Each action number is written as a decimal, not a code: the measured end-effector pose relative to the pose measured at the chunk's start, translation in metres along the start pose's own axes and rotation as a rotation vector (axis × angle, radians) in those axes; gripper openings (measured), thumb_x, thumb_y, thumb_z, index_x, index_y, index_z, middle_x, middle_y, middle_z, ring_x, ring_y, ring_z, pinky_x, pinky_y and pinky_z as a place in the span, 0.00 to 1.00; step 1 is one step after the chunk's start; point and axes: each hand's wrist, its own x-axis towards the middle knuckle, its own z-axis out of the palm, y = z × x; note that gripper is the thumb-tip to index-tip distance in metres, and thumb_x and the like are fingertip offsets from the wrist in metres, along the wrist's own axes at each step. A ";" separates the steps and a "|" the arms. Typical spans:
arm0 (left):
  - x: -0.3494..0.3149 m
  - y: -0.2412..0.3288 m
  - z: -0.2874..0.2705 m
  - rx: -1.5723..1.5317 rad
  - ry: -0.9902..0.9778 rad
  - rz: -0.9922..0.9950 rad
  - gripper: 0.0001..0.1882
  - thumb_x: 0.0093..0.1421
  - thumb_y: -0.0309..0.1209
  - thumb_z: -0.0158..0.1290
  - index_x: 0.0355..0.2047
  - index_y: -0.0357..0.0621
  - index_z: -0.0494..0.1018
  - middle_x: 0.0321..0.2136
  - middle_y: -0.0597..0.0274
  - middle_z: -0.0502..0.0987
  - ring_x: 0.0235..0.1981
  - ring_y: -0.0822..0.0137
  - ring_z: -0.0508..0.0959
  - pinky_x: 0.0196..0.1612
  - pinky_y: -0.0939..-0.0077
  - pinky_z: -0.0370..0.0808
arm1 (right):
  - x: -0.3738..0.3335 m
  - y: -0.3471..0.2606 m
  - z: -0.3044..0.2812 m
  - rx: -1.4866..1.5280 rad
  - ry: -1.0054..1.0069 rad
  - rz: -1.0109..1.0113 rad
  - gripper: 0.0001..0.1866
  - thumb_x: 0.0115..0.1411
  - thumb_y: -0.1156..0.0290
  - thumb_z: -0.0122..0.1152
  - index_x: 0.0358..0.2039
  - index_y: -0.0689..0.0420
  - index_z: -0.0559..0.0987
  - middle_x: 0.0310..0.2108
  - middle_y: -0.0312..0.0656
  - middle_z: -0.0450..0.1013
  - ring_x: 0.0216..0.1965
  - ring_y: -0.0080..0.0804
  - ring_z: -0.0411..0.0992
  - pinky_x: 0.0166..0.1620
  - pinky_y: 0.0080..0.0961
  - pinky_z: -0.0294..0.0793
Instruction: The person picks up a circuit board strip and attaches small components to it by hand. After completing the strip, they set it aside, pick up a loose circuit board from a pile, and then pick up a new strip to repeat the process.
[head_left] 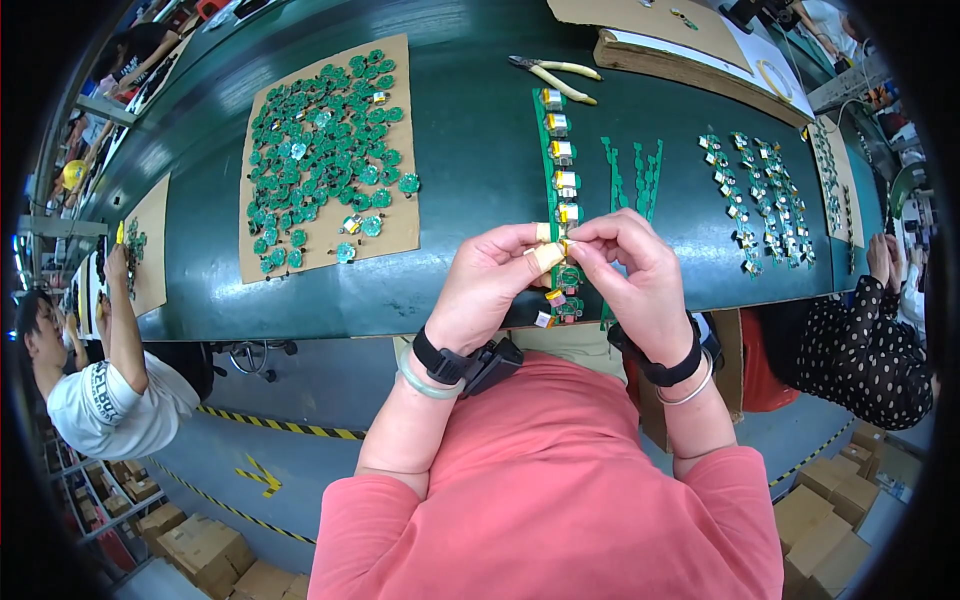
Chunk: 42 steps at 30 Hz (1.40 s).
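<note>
Left hand (482, 280) and right hand (643, 268) met at the near part of the green board strip (550, 165), one on each side and about equally close. Its long axis ran straight away from my body, from the near edge of the surface (470, 130) toward the pliers (563, 85). With wrapped thumb and forefinger, my left pinched the strip from the left; my right pinched it from the right, though the exact part between those fingertips was hidden. Both wrists angled inward, elbows out. Narrow green strips (641, 175) lay just rightward; well leftward, round boards (325, 185) crowded a cardboard sheet (402, 235).
</note>
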 end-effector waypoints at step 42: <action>-0.003 0.010 0.005 -0.141 -0.169 -0.066 0.19 0.63 0.24 0.53 0.55 0.39 0.68 0.40 0.63 0.78 0.37 0.75 0.78 0.38 0.83 0.76 | 0.002 0.011 -0.004 0.791 -0.042 0.587 0.07 0.62 0.72 0.59 0.38 0.62 0.75 0.32 0.35 0.74 0.30 0.20 0.71 0.33 0.18 0.72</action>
